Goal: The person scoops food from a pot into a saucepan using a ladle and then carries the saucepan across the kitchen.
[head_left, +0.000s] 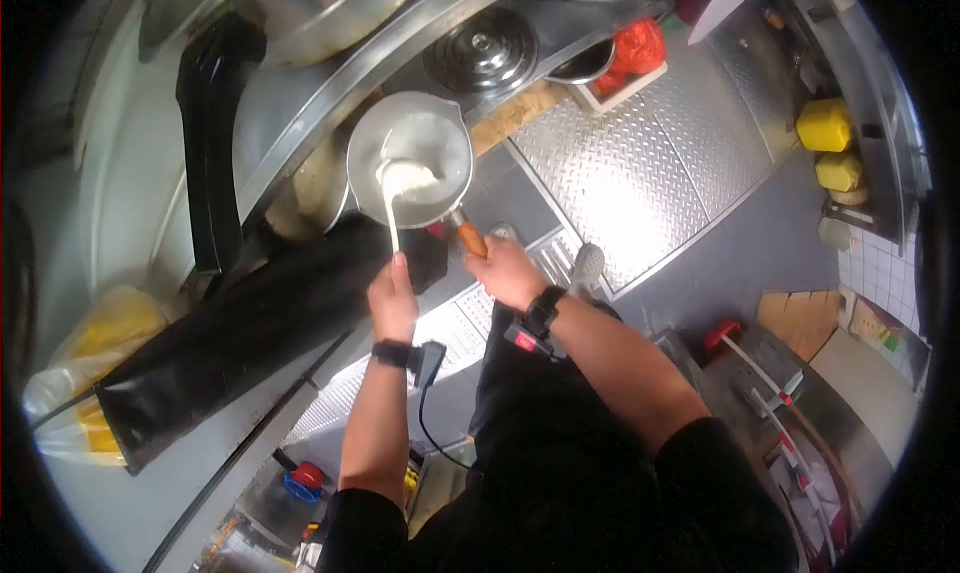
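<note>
A metal saucepan (345,163) with a pouring lip is held over the floor beside the counter. My right hand (508,271) is wrapped round its wooden handle (470,235). A pale, long-handled spoon or ladle (393,218) reaches into the pan, its wide end at a whitish patch inside. The other end is pinched in the fingers of my left hand (392,298), just below the pan's rim. Whether the whitish patch is food or part of the utensil, I cannot tell.
Lidded metal pots (482,53) stand ahead. A white tray (625,95) holds red bags. At the left are a large pan's black handle (212,143), a black covering (250,333) and a yellow bag (110,343). Yellow containers (825,126) sit at the right.
</note>
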Motion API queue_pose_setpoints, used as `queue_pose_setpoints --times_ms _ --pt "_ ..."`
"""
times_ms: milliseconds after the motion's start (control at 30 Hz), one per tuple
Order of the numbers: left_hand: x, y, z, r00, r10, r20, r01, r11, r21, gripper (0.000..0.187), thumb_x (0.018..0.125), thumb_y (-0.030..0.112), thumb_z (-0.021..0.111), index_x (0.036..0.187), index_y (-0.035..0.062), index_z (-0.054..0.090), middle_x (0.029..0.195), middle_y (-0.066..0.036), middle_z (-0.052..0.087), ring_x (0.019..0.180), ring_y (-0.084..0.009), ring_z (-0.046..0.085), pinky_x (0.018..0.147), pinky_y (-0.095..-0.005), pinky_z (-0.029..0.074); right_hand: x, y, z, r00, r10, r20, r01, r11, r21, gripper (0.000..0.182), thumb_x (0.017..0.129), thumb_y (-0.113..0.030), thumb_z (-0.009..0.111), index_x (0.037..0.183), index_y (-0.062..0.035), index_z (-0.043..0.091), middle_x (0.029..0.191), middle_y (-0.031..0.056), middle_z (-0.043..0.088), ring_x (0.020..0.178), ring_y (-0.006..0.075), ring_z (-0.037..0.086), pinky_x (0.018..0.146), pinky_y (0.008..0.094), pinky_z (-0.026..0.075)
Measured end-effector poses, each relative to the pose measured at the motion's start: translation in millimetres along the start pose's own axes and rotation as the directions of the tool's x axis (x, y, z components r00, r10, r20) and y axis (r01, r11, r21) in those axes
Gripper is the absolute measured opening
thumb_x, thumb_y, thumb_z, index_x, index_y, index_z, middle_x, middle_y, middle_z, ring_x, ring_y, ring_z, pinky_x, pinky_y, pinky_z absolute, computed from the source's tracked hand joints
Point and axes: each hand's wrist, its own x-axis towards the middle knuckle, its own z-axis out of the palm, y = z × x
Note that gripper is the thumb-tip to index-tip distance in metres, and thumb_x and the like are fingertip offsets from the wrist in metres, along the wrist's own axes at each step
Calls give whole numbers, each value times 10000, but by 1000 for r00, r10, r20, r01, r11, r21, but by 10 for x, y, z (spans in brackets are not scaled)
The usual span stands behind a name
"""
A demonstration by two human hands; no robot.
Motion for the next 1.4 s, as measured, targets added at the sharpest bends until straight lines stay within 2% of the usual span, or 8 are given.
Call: queue_pose_setpoints --times_ms 267,333,567,633,700,833,1000,1400 --pt "3 -178 69 993 -114 0 112 979 -170 545 1030 424 509 699 -8 528 559 -62 443 520 -165 391 488 -369 351 -101 101 -14 997 74 20 -74 997 -6 388 895 -315 625 922 73 631 865 304 651 859 459 648 781 482 523" --pt "21 46 -40 880 -371 296 474 716 -513 453 1028 388 526 718 57 530 552 -1 425 455 -101 374 402 -299 286 -32 94 -46 997 78 14 -79 997 26 371 896 -302 625 939 67 629 849 302 651 853 456 652 770 474 521" --pt "125 324 -559 912 -346 220 394 588 -706 326 1032 346 516 857 77 576 550 45 379 398 -73 319 349 -262 238 13 388 1 999 41 -32 -41 999 15 365 883 -307 636 923 55 615 812 282 654 796 442 657 712 467 519" --pt "296 279 -759 948 -317 -28 281 875 -393 313 1018 335 537 928 51 632 569 15 456 416 -80 403 368 -278 275 -40 267 -93 992 128 9 -128 989 70 350 884 -297 640 902 51 607 794 276 647 779 435 657 688 459 515" --pt "653 -81 -889 969 -142 -205 142 990 -13 274 966 234 567 1002 -17 670 706 -203 650 691 -380 650 646 -452 491 -9 326 -82 992 122 23 -123 989 81 338 887 -289 639 896 48 606 763 257 646 727 408 663 654 450 514" --pt "1234 -320 -962 900 260 -350 -95 901 423 376 977 254 534 876 -85 661 849 -333 624 920 -537 568 788 -534 470 -136 20 -215 976 215 26 -216 973 75 302 901 -261 633 887 39 599 667 179 632 560 290 650 540 408 502" --pt "1989 -904 -944 996 -56 -69 88 590 803 469 995 215 387 1427 51 466 1344 -268 561 1176 -433 586 1000 -515 470 -97 68 -170 981 191 20 -191 982 12 292 904 -254 633 893 35 591 634 138 616 511 225 630 497 376 492" --pt "2395 -1144 -1034 992 -100 72 -30 367 930 405 985 195 402 1299 47 612 1383 -225 558 1275 -401 537 1082 -520 413 -28 307 72 950 291 112 -301 950 80 329 878 -264 648 902 63 626 768 265 655 753 408 679 684 453 525"
